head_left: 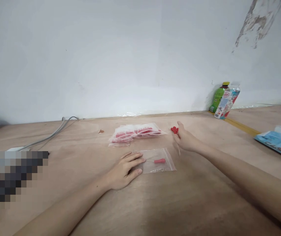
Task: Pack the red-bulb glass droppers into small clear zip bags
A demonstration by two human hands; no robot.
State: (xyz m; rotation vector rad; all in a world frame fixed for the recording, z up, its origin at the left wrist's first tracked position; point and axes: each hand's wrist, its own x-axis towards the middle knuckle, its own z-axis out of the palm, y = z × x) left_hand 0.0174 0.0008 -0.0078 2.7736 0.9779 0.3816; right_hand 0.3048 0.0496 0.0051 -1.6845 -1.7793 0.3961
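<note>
My left hand (124,169) lies flat on the wooden table, fingers spread, its fingertips resting on the left edge of a small clear zip bag (163,164). One red plastic piece (159,161) lies inside that bag. My right hand (186,140) hovers just right of and beyond the bag, fingers closed round small red pieces (174,130) that stick out at its top. A pile of filled clear bags with red contents (135,133) lies further back, between the two hands.
A grey cable (54,132) runs along the back left to a white box. A green bottle and a printed pouch (224,98) lean on the wall at the back right. A blue packet (279,141) lies at the right edge. A blurred patch covers the left side.
</note>
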